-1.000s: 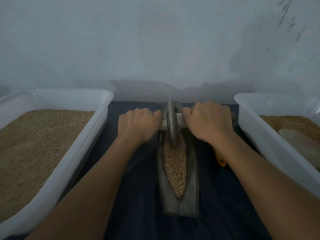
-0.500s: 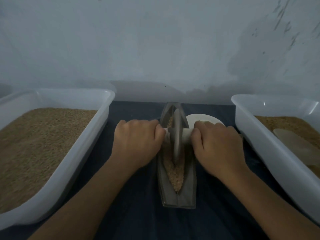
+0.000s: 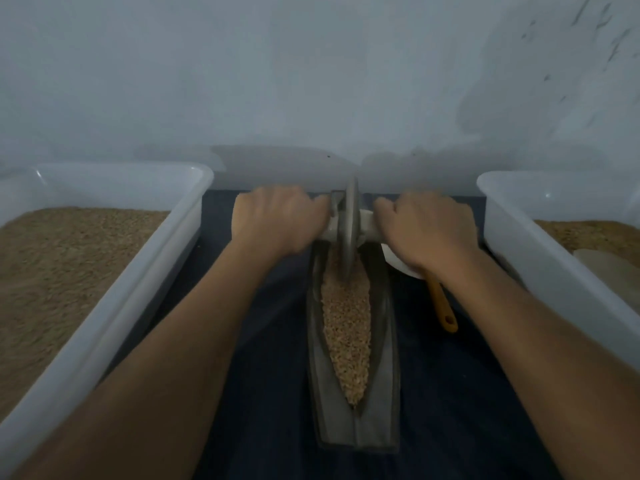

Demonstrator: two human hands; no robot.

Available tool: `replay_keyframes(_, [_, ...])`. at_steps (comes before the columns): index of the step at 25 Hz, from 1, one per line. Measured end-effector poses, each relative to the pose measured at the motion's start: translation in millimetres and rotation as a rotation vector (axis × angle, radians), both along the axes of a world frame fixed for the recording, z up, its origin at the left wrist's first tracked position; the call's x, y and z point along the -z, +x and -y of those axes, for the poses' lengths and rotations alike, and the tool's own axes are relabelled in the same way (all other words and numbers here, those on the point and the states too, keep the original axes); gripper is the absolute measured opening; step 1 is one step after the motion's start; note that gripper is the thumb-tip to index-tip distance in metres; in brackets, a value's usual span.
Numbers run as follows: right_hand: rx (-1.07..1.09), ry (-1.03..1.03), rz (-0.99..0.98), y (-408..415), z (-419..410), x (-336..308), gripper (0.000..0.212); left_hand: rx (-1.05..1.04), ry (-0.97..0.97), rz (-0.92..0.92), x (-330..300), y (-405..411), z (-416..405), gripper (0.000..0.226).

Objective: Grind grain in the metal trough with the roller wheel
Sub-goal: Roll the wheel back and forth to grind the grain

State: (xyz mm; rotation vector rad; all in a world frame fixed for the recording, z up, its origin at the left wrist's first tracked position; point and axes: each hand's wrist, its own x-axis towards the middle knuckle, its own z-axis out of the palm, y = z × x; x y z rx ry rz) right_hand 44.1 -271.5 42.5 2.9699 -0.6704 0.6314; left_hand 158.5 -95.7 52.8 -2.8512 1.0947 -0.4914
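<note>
My left hand [image 3: 277,220] and right hand [image 3: 427,230] are each curled tight round an end of the axle, with the wheel [image 3: 349,230] upright between them at the far end of the trough [image 3: 384,375]. The trough's long axis runs straight toward me — grain [image 3: 346,327] fills it from wheel to near tip. Both hands sit equally far out, so I judge the coming stroke is a pull back along that line.

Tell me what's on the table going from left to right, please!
Left white tub of grain → left hand → roller wheel in the metal trough → right hand → right white tub.
</note>
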Motion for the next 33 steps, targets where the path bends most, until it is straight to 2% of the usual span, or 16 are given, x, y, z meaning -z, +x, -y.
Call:
replay_keyframes(2, [0.002,-0.096,0.092,-26.4,-23.4,3.5,0.062,0.076,-0.02,0.156,16.0,-28.2,-22.3,0.023])
replay_keyframes(3, [-0.018,-0.126,0.125,-42.3,-36.5,4.5,0.058,0.094,-0.066,0.182,20.8,-44.0,-37.2,0.021])
replay_keyframes(6, [-0.113,-0.123,0.196,-86.9,-61.0,16.3,0.037,0.099,-0.295,0.103,33.6,-86.8,-70.6,0.032])
replay_keyframes(7, [-0.134,-0.109,0.217,-99.7,-64.0,21.1,0.032,0.1,-0.315,0.134,36.1,-98.0,-76.5,0.032])
replay_keyframes(9, [-0.161,-0.115,0.254,-113.8,-67.2,27.1,0.026,0.127,-0.305,0.223,38.6,-110.6,-82.1,0.029])
replay_keyframes(12, [-0.156,-0.13,0.209,-103.0,-61.8,22.9,0.033,0.128,-0.314,0.162,30.7,-95.4,-75.0,0.033])
replay_keyframes(15, [-0.056,-0.096,0.097,-64.0,-42.3,13.4,0.046,0.133,-0.115,0.231,22.2,-61.0,-43.8,0.033])
replay_keyframes(17, [0.005,-0.014,0.084,-31.2,-20.1,4.9,0.053,0.043,-0.023,0.121,7.2,-27.8,-16.7,0.058])
replay_keyframes(18, [0.023,0.038,0.044,-14.0,-9.4,-1.3,0.055,0.009,-0.044,0.028,2.6,-9.4,-5.9,0.069])
replay_keyframes(21, [-0.044,0.039,-0.134,23.6,9.9,-17.8,0.048,-0.036,0.025,-0.155,-5.0,26.3,13.3,0.061])
replay_keyframes(22, [-0.056,0.05,-0.139,27.8,9.9,-20.6,0.047,-0.018,0.034,-0.173,-4.7,29.4,12.5,0.056])
replay_keyframes(24, [-0.05,0.026,-0.117,22.7,2.7,-21.9,0.058,-0.039,-0.003,-0.178,1.8,22.4,2.8,0.045])
replay_keyframes(26, [-0.042,-0.066,-0.047,3.5,-12.5,-14.4,0.069,-0.011,-0.041,-0.038,11.8,-0.6,-12.7,0.031])
replay_keyframes(27, [-0.028,-0.094,0.008,-10.5,-20.7,-8.7,0.068,0.051,-0.06,0.078,18.6,-16.2,-20.2,0.02])
replay_keyframes(29, [-0.032,-0.111,0.06,-42.0,-38.2,2.0,0.059,0.121,-0.112,0.206,28.3,-52.0,-40.1,0.02])
replay_keyframes(33, [-0.134,-0.087,0.189,-98.9,-64.9,19.6,0.037,0.082,-0.325,0.165,34.3,-99.5,-75.0,0.032])
